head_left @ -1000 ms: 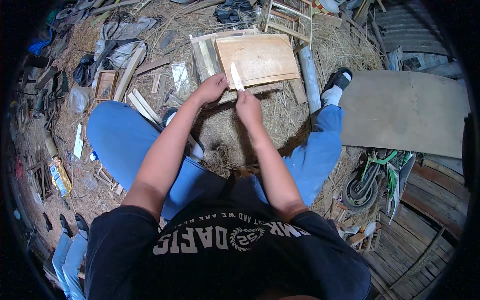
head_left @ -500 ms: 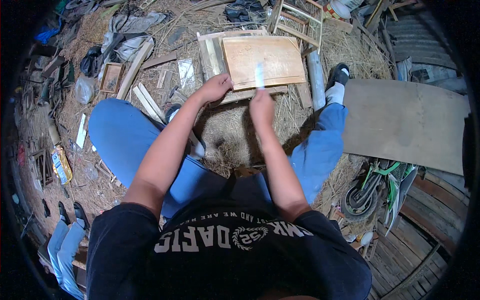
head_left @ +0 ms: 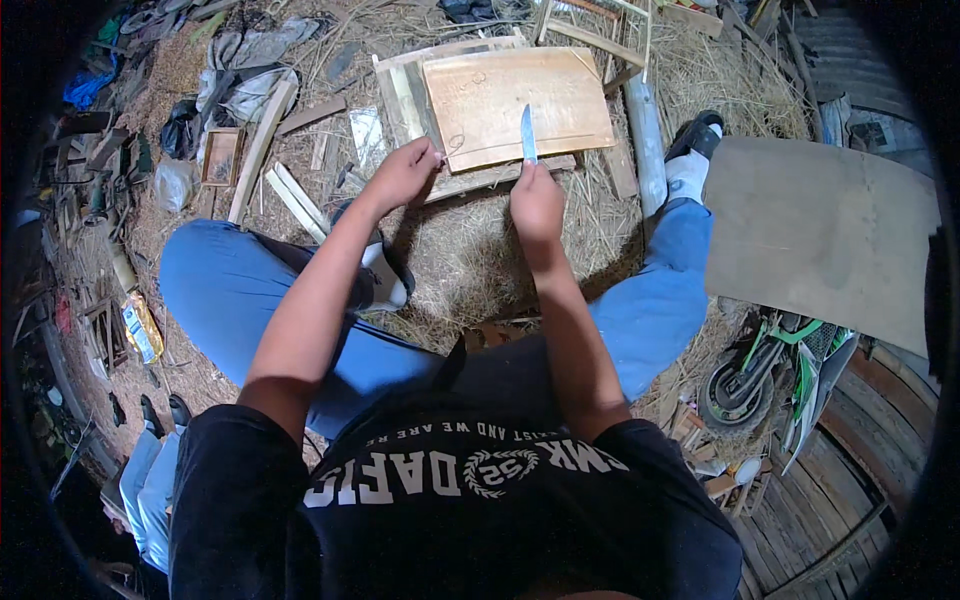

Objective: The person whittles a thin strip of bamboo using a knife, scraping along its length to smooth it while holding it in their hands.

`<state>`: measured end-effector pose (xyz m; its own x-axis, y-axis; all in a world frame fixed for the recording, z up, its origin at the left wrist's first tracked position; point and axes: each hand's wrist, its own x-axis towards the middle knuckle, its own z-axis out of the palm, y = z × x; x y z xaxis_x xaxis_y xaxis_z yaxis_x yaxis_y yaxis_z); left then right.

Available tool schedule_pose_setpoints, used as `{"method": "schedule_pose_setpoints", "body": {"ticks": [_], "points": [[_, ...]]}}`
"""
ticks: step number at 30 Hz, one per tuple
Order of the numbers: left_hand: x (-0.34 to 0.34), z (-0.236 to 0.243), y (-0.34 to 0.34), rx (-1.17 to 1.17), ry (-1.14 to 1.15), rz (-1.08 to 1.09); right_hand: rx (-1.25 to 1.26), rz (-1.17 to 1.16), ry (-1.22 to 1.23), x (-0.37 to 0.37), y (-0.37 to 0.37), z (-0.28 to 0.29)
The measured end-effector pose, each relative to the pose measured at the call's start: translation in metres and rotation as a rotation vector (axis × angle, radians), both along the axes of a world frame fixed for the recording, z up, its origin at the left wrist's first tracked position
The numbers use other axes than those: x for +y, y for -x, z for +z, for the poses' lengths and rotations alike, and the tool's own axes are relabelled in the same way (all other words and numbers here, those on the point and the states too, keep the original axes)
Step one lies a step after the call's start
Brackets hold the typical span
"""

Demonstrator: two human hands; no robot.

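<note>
A light wooden board lies at a slant on a low wooden stand in front of me. In my right hand is a knife, gripped by the handle, its blade pointing away from me over the board's near part. My left hand is at the board's near left corner with fingers pinched together; what they hold, if anything, is too small to make out. Close to those fingertips, a thin curled strand shows on the board.
Straw covers the ground, with wood strips and a small wooden tray to the left. A pale post lies right of the board. Farther right are a large flat sheet and a small motorbike. Another person's legs show at lower left.
The knife blade, blurred before, now shows sharply with its tip farther forward on the board. My left hand has shifted a little left, off the board's near edge to its corner.
</note>
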<state>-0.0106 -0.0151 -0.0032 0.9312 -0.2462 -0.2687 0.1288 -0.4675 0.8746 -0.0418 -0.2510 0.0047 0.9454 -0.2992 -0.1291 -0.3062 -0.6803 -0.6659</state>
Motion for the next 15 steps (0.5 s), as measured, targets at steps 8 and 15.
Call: {"method": "schedule_pose_setpoints", "body": {"ticks": [8, 15], "points": [[-0.007, -0.004, 0.015, -0.019, -0.053, 0.025, 0.119, -0.113, -0.006, -0.057, -0.027, 0.0], [-0.01, 0.006, 0.009, 0.009, -0.039, -0.009, -0.332, 0.303, 0.222, 0.01, 0.01, -0.026]]}}
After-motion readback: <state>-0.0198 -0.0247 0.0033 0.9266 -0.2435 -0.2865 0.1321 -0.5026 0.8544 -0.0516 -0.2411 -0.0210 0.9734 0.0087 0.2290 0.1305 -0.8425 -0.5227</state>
